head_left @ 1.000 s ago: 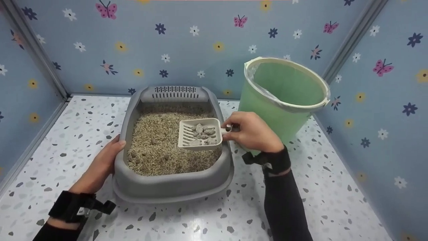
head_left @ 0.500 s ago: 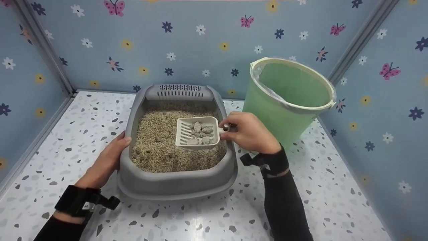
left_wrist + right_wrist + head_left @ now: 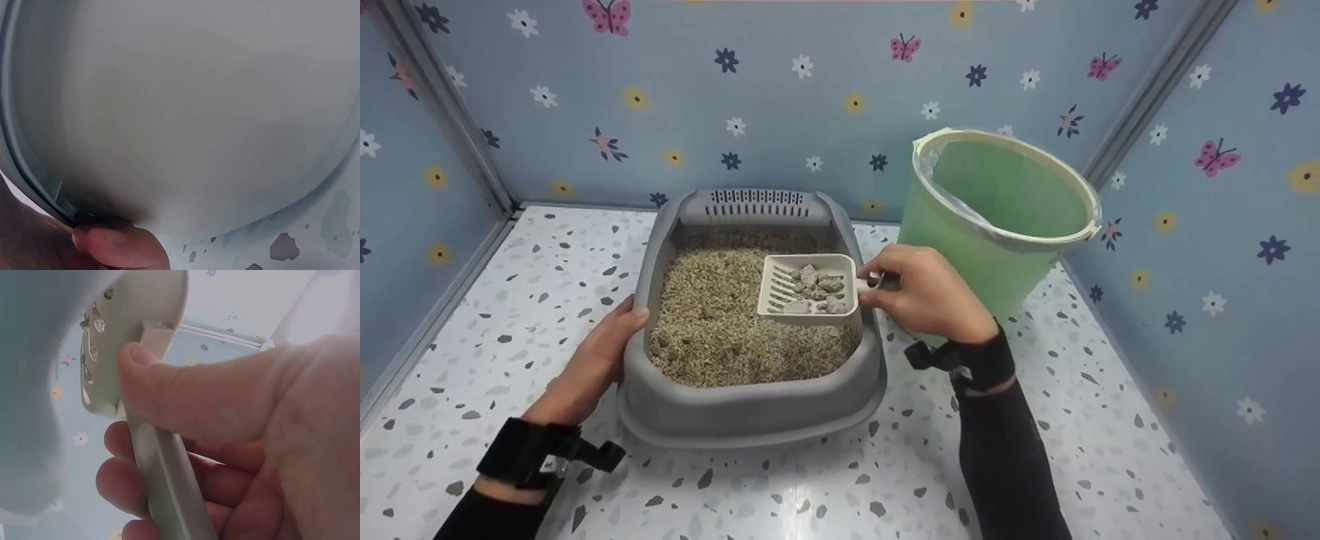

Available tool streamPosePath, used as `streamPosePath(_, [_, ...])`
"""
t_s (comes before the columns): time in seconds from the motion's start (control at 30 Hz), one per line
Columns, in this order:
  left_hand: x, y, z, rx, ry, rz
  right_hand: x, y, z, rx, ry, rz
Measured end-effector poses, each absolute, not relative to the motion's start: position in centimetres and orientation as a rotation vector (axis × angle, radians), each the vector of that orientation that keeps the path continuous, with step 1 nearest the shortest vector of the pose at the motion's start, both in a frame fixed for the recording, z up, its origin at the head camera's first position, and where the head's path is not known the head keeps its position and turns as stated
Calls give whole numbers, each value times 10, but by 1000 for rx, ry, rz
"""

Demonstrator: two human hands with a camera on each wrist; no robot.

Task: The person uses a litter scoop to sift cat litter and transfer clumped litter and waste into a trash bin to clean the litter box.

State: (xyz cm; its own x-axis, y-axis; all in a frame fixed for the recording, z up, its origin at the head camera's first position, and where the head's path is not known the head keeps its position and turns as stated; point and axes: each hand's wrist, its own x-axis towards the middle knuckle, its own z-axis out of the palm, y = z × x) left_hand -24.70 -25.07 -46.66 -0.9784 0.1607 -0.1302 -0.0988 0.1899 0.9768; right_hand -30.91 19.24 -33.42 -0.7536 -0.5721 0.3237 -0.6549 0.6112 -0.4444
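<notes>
Your right hand (image 3: 926,296) had its fingers curled round the handle of the scoop (image 3: 808,288), thumb on top near the bowl. The right wrist view confirmed it: thumb (image 3: 185,396) pressed on the handle, the other fingers wrapped underneath. The scoop sat level above the litter (image 3: 720,330), at about 2 o'clock within the tray (image 3: 750,409), carrying several grey clumps (image 3: 816,289). Its slotted end pointed to 9 o'clock and the handle to 3 o'clock, crossing above the tray's right rim.

Your left hand (image 3: 596,360) was on the tray's outer wall at 9 o'clock, thumb hooked over the rim and palm flat against the side. In the left wrist view a fingertip (image 3: 121,247) tucked under the tray's flange.

The bin (image 3: 997,217), green and lined with a clear bag, stood at 2 o'clock from the tray, just behind your right hand and tilted toward you. Everything rested on the speckled floor (image 3: 810,487).
</notes>
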Motion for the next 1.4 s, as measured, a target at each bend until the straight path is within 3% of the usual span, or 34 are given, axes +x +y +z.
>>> streamPosePath(0.4, [-250, -248, -465, 76, 2231, 1913, -299, 225, -249, 921, -2683, 758])
streamPosePath(0.73, [-251, -248, -468, 64, 2243, 1904, -321, 271, -196, 632, -2777, 625])
streamPosePath(1.07, [-248, -251, -469, 87, 2245, 1926, -361, 322, -186, 294, -2971, 565])
streamPosePath(1.4, [-249, -247, -468, 46, 2236, 1910, -381, 345, -193, 280, -3171, 330])
